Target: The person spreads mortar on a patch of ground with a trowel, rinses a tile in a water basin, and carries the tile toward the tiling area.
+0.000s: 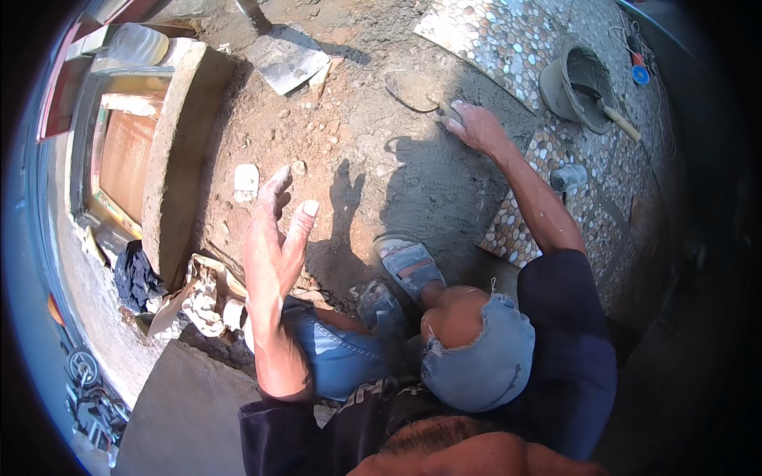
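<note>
My right hand is closed around the handle of a trowel, whose rounded, mortar-smeared blade lies on the grey ground just left of the fingers. Wet grey mortar spreads below and to the right of that hand, up to pebble-patterned tiles at the far right. My left hand hangs in the air over reddish dirt, fingers stretched and thumb apart, with nothing in it. Nearest to it on the ground is a small white flat piece; the hand's shadow falls to its right.
A mortar-coated bucket holding a wooden-handled tool stands on the right-hand tiles. Near it lie a grey cylindrical piece and a blue reel with string. A shovel blade rests far left of centre. A raised concrete edge borders the left.
</note>
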Tool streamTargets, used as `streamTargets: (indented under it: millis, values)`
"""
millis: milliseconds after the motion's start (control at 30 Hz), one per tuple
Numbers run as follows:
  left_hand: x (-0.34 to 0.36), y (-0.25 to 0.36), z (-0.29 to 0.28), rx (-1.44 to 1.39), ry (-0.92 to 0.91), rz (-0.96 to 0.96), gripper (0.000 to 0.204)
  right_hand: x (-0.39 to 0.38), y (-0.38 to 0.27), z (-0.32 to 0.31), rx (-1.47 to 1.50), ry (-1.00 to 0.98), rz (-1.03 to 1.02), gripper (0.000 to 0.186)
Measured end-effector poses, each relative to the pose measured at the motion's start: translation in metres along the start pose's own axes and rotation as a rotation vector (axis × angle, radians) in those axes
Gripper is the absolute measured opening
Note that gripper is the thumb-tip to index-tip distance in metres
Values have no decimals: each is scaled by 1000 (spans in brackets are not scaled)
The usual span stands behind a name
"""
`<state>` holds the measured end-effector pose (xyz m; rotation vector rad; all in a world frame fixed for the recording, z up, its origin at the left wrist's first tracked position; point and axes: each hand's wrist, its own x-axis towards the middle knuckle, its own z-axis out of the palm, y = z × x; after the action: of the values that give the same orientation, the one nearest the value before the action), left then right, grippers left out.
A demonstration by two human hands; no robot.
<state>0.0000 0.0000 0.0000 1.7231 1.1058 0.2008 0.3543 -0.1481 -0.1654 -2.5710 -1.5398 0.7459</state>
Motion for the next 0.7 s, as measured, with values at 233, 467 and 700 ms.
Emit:
streamTargets:
  millis: [233, 467, 700]
  values:
    - [4, -6, -8, 98, 23, 52, 53, -27, -46, 44, 4, -263, -272, 36]
    - [4, 0, -9, 75, -1, 40, 52, -28, -18, 38, 166, -517, -258, 39]
    - [0, 1, -8, 19, 6, 18, 50, -87, 11, -23, 421, -482, 184, 44]
